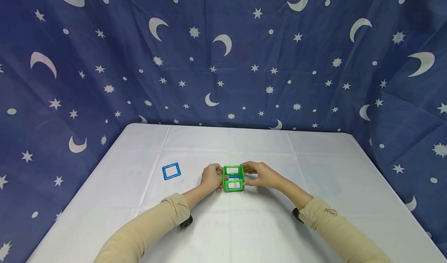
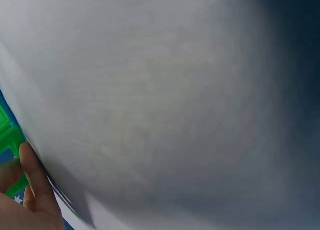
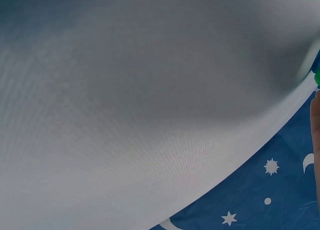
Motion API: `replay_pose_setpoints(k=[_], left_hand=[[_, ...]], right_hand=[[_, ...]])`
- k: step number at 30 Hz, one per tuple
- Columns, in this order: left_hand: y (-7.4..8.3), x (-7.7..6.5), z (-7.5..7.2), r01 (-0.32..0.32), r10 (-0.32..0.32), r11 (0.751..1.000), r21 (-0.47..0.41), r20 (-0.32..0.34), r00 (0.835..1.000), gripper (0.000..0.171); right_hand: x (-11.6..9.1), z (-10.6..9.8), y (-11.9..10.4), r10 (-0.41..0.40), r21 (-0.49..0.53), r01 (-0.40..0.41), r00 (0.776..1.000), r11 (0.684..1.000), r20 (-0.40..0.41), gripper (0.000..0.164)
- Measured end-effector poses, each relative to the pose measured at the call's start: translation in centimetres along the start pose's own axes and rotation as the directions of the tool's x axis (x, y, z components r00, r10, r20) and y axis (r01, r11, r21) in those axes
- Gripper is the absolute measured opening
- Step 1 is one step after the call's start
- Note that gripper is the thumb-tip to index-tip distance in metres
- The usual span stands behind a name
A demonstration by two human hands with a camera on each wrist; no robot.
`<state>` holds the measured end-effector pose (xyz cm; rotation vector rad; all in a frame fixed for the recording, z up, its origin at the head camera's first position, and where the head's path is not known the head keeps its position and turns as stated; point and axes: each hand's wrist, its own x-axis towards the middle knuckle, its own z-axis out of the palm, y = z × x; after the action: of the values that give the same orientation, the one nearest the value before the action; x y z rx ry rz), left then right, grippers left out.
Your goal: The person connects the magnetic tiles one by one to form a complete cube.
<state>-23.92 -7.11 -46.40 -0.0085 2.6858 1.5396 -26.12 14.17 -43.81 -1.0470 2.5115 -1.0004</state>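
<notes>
A small open-topped box of green magnetic tiles (image 1: pixel 233 186) stands near the middle of the table, with blue tile edging (image 1: pixel 234 176) at its bottom. At its left wall, my left hand (image 1: pixel 211 177) pinches the green frame, the thumb reaching over the edge. The left wrist view shows a green tile (image 2: pixel 11 140) between thumb and fingers at the lower left. From the other side my right hand (image 1: pixel 262 174) holds the box's right wall, thumb at the near corner and fingers at the far corner. The right wrist view catches only a sliver of that hand (image 3: pixel 315 135).
A loose blue rectangular magnetic tile (image 1: pixel 171 171) lies flat to the left of the box. White cloth (image 1: pixel 188 142) covers the table. Behind and beside it hangs a blue curtain (image 1: pixel 241 100) with moons and stars. Both forearms wear beige sleeves (image 1: pixel 150 224) and dark wrist bands.
</notes>
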Motion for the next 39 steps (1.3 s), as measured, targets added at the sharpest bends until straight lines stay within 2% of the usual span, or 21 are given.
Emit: replay_pose_setpoints(k=[3,6,8,11,14,17,20,22,25,29,34,39], left_hand=[[-0.1,-0.3,-0.1,-0.04,0.04,0.999,0.011,0.029,0.999,0.017],[-0.4,-0.6,-0.7,-0.088,0.086,0.996,0.016,0.106,0.991,0.032],[-0.5,-0.8,-1.3,-0.125,0.117,0.992,0.031,0.186,0.975,0.046],[-0.6,-1.2,-2.3,-0.154,0.137,0.988,0.031,0.305,0.942,0.066],[-0.6,-1.3,-2.7,-0.195,0.169,0.98,0.037,0.357,0.919,0.082],[-0.5,-1.2,-2.7,-0.242,0.209,0.968,0.059,0.341,0.917,0.084],[-0.6,-1.2,-2.4,-0.286,0.244,0.954,0.091,0.317,0.916,0.079],[-0.6,-1.2,-2.2,-0.296,0.252,0.949,0.106,0.303,0.919,0.077],[-0.6,-1.2,-2.1,-0.295,0.253,0.948,0.117,0.286,0.924,0.076],[-0.6,-1.4,-1.9,-0.292,0.248,0.948,0.129,0.279,0.928,0.078],[-0.6,-1.2,-1.8,-0.307,0.257,0.937,0.168,0.268,0.929,0.077],[-0.5,-1.2,-2.0,-0.294,0.244,0.938,0.182,0.253,0.936,0.076]], right_hand=[[-0.1,0.1,0.1,0.012,0.009,-0.012,1.0,1.0,-0.005,0.059],[-0.1,0.1,0.1,0.022,0.007,-0.022,1.0,1.0,-0.004,0.06],[-0.1,0.1,0.1,0.033,0.004,-0.033,0.999,0.999,0.001,0.062],[0.0,0.2,0.0,0.037,-0.015,-0.036,0.999,0.999,0.02,0.065],[0.0,0.2,-0.1,0.051,-0.04,-0.05,0.998,0.998,0.024,0.066],[-0.1,0.5,-0.2,0.081,-0.041,-0.081,0.997,0.996,-0.005,0.059],[-0.3,1.1,-0.3,0.108,-0.029,-0.109,0.993,0.994,-0.053,0.041],[-0.4,1.6,-0.3,0.113,-0.022,-0.115,0.99,0.993,-0.079,0.028],[-0.5,2.1,-0.4,0.113,-0.033,-0.117,0.988,0.993,-0.109,0.018],[-0.5,2.4,-0.6,0.12,-0.069,-0.129,0.984,0.989,-0.129,0.013],[-0.4,2.5,-0.9,0.131,-0.103,-0.148,0.98,0.984,-0.151,0.014],[-0.4,2.6,-1.1,0.122,-0.136,-0.143,0.98,0.98,-0.157,0.013]])
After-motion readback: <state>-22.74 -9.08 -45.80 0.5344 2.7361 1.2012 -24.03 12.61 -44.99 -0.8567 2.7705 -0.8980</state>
